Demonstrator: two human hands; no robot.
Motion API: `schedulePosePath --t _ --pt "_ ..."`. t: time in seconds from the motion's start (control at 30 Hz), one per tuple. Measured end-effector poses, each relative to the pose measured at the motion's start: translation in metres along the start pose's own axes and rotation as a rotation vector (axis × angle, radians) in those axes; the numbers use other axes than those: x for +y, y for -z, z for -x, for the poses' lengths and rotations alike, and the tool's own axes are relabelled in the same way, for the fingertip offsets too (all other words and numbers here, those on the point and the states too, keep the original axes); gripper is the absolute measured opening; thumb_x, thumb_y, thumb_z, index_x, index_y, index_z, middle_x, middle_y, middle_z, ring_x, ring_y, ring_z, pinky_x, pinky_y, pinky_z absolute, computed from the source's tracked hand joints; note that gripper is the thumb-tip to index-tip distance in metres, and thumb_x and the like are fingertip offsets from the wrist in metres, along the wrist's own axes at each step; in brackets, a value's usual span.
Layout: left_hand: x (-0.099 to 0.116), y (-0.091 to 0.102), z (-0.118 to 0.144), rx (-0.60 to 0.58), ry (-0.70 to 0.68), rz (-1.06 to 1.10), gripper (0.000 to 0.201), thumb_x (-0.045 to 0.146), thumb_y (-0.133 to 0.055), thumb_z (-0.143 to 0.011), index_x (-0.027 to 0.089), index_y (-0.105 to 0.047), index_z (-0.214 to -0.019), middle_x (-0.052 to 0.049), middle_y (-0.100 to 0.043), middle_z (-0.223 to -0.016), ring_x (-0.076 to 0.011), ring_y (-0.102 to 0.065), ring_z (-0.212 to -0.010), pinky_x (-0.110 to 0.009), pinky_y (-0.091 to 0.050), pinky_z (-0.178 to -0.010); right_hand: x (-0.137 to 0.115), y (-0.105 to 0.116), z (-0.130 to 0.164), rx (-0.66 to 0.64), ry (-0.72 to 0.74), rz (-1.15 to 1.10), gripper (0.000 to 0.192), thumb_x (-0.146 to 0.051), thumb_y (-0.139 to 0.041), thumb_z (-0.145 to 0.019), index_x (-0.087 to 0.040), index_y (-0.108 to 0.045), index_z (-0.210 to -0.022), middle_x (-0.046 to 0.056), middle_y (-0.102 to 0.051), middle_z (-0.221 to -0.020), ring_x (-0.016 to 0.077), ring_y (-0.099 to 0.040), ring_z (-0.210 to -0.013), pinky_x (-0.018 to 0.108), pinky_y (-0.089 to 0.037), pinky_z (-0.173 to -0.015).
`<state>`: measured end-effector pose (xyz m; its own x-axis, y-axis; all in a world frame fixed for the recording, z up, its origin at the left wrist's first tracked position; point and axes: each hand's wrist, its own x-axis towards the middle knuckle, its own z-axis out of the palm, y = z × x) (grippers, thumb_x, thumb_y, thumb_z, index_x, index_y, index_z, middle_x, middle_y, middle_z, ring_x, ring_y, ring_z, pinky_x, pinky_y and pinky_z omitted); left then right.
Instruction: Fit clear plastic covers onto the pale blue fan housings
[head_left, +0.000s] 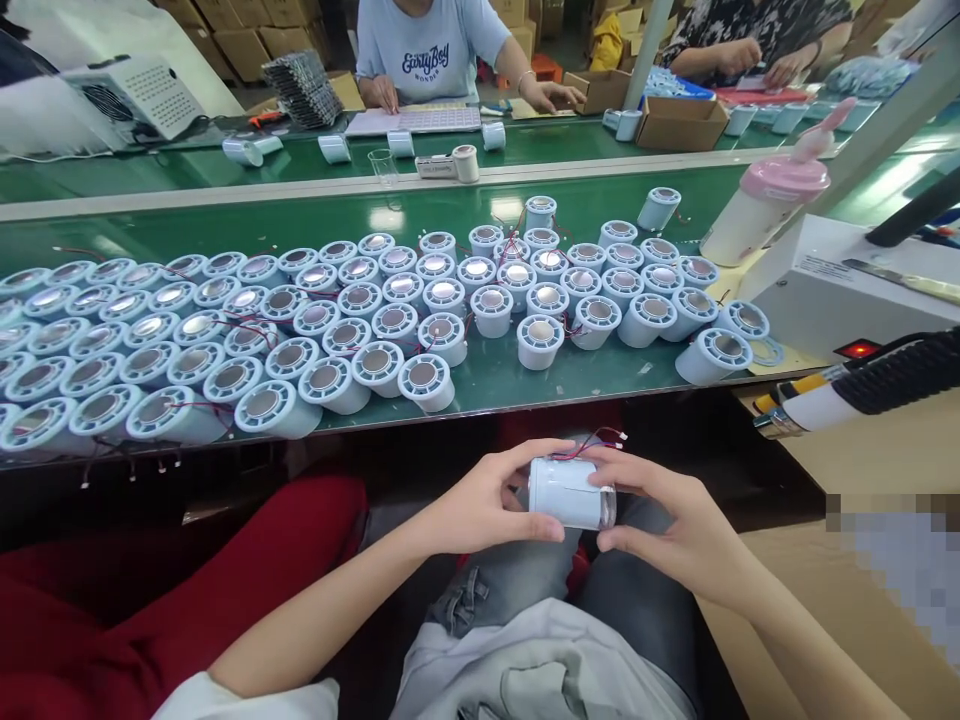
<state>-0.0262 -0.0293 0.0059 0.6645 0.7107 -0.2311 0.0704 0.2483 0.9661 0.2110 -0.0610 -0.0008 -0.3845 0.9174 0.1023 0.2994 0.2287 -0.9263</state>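
Note:
Above my lap, a light-blue cylindrical housing (566, 492) lies on its side between my two hands. My left hand (506, 495) grips its left end, thumb along the lower front. At the right end, where a clear transparent part shows, my right hand (660, 500) holds it with fingers on top and thumb below. Thin red and dark wires with small white connectors (619, 440) stick up from its top. Many similar light-blue housings (540, 340) stand in rows on the green bench (480, 385) ahead, most with a round metallic disc on top.
To the right are a grey box (810, 290) with a lit red switch, a soldering-iron-like tool (817, 405) and a pink-topped bottle (772, 195). Across the bench, a person in a light-blue shirt (427, 50) sits by a pale tray (412, 120). A red-clad leg (247, 570) is at my left.

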Motion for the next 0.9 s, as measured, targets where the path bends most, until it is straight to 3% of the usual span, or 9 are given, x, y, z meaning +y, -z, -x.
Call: schedulePosePath --t 0.2,0.37,0.47,0.57,0.63,0.77,0.9 --pt "0.012 0.0 0.008 0.023 -0.119 -0.198 0.074 0.027 -0.082 -0.067 0.033 -0.051 -0.133 -0.006 -0.053 -0.136 -0.0247 -0.053 -0.121 -0.034 -0.047 -0.098 -0.006 0.003 -0.001 -0.045 -0.194 -0.268 0.042 -0.026 -0.08 -0.073 -0.031 -0.062 -0.11 0.002 -0.064 -0.122 0.0209 -0.066 -0.101 0.031 -0.057 -0.087" --pt "0.006 0.002 -0.004 0.019 -0.081 -0.029 0.085 0.022 -0.082 -0.066 0.028 -0.041 -0.141 -0.01 -0.05 -0.14 -0.0263 -0.053 -0.124 -0.037 -0.046 -0.101 0.007 -0.003 0.0 0.042 -0.15 -0.356 0.041 -0.019 -0.082 -0.071 -0.031 -0.063 -0.105 0.002 -0.062 -0.126 0.0218 -0.061 -0.112 0.032 -0.055 -0.092" --pt "-0.003 0.004 -0.04 0.01 -0.034 0.105 0.087 0.018 -0.083 -0.064 0.022 -0.042 -0.141 -0.013 -0.054 -0.135 -0.0277 -0.054 -0.122 -0.038 -0.045 -0.1 0.035 -0.012 0.004 0.273 -0.097 -0.473 0.042 -0.018 -0.083 -0.068 -0.028 -0.062 -0.102 0.006 -0.061 -0.128 0.0249 -0.059 -0.116 0.036 -0.055 -0.091" --pt "-0.01 -0.002 -0.094 -0.048 -0.019 0.167 0.079 0.02 -0.084 -0.061 0.016 -0.05 -0.133 -0.015 -0.058 -0.131 -0.0285 -0.054 -0.122 -0.041 -0.042 -0.103 0.067 -0.012 0.008 0.574 -0.094 -0.508 0.044 -0.026 -0.084 -0.065 -0.024 -0.057 -0.1 0.011 -0.061 -0.126 0.0279 -0.062 -0.111 0.042 -0.056 -0.088" --pt "-0.011 -0.011 -0.13 -0.117 -0.029 0.17 0.073 0.024 -0.084 -0.062 0.014 -0.054 -0.128 -0.016 -0.06 -0.129 -0.0284 -0.055 -0.12 -0.043 -0.041 -0.103 0.082 -0.006 0.012 0.703 -0.1 -0.466 0.045 -0.031 -0.082 -0.068 -0.023 -0.053 -0.101 0.013 -0.06 -0.126 0.0284 -0.061 -0.111 0.046 -0.055 -0.09" --pt "-0.003 -0.032 -0.181 -0.232 -0.032 0.147 0.067 0.029 -0.082 -0.065 0.014 -0.056 -0.125 -0.015 -0.063 -0.124 -0.0269 -0.058 -0.115 -0.045 -0.041 -0.102 0.095 0.017 0.017 0.847 -0.105 -0.389 0.045 -0.037 -0.079 -0.071 -0.023 -0.048 -0.102 0.015 -0.059 -0.126 0.0287 -0.059 -0.115 0.048 -0.052 -0.095" --pt "0.007 -0.04 -0.193 -0.265 -0.046 0.115 0.069 0.028 -0.085 -0.061 0.015 -0.055 -0.122 -0.014 -0.063 -0.12 -0.0252 -0.06 -0.111 -0.043 -0.043 -0.1 0.095 0.034 0.019 0.854 -0.089 -0.368 0.047 -0.041 -0.079 -0.07 -0.024 -0.047 -0.101 0.015 -0.057 -0.129 0.0287 -0.06 -0.113 0.049 -0.052 -0.094"
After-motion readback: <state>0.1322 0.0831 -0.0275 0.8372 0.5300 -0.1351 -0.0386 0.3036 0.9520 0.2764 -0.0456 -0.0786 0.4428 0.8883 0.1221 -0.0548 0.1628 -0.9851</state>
